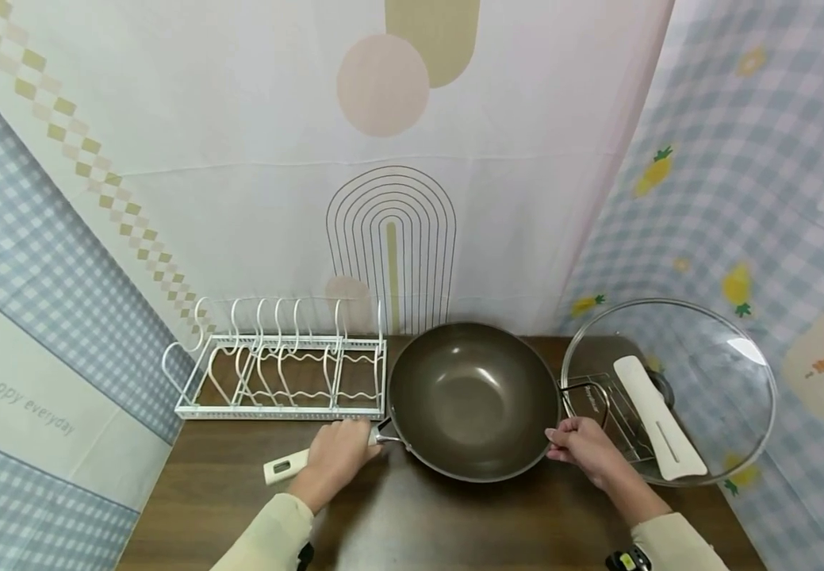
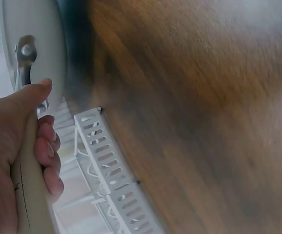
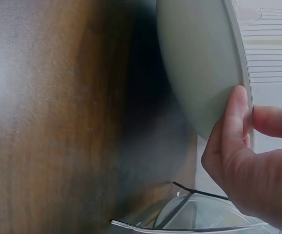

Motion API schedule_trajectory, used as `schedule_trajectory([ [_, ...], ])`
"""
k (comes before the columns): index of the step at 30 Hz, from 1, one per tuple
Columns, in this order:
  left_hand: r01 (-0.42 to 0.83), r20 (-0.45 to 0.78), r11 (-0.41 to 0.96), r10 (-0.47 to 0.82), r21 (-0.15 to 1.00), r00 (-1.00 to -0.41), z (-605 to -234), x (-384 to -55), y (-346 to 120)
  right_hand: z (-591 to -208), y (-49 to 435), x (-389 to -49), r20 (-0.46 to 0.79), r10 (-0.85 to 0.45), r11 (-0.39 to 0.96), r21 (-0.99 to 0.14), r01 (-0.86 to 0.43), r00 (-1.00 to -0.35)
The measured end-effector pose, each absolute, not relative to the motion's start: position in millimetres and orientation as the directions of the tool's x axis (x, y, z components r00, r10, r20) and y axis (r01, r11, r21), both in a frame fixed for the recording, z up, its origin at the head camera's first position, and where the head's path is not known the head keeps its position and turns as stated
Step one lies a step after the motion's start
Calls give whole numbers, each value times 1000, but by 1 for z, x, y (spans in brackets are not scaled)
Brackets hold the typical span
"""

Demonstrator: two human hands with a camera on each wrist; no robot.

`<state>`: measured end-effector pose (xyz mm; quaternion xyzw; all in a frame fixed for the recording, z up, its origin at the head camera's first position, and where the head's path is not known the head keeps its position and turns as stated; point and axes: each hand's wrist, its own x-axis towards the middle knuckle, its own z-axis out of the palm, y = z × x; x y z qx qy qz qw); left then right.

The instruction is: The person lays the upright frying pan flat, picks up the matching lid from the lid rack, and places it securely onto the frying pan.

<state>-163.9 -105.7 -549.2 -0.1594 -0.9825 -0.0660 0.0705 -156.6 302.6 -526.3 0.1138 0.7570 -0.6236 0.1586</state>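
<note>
A wok (image 1: pixel 474 396), dark brown inside and pale green outside, is in the middle of the head view, its opening facing up. My left hand (image 1: pixel 340 454) grips its cream handle (image 1: pixel 286 466), fingers curled round it near the metal joint. On the other side my right hand (image 1: pixel 586 448) pinches the wok's rim, thumb on the inner side and fingers against the pale outer wall (image 3: pixel 199 58). Dark shadow lies beneath the wok in both wrist views. Whether its base touches the table, I cannot tell.
A white wire rack (image 1: pixel 279 412) with upright loops stands just left of the wok. To the right, a large glass lid (image 1: pixel 733 396) with a long cream grip leans on a metal wire stand (image 1: pixel 607 396). Patterned cloth (image 1: pixel 240 159) hangs behind the brown wooden table (image 1: pixel 440 523).
</note>
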Motion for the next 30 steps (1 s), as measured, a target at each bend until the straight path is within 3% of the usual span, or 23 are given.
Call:
schedule_trajectory([
  [14,409,245,911,385,54,-890,-559,-166,-106,-532,305,-147,-397,-12,174,-905,389,-918],
  [30,417,275,907,389,52,-879,-566,-168,-111,-544,303,-147,-390,-26,141,-913,383,-921],
])
